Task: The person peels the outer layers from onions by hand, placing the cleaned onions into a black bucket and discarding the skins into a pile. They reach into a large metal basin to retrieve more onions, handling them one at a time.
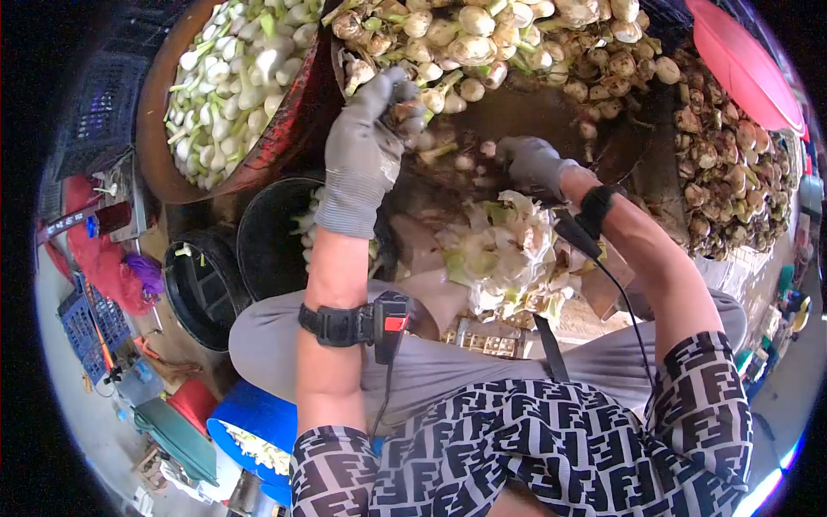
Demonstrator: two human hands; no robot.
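In a grey glove, my left hand has its fingers curled round a brownish garlic bulb beside the heap of bulbs. My right hand, gloved too, is closed over the dark work surface; whatever it may grip is hidden. Unpeeled garlic bulbs with dirty skins and short stems are piled ahead of both hands. A few small bulbs lie between the hands. Below my right hand, a mound of pale peeled skins rises in front of my lap.
Clean white bulbs fill a large rusty-rimmed tub at upper left. Black buckets stand by my left knee, one holding some bulbs. A blue barrel sits lower left. More brown bulbs and a pink basin are at right.
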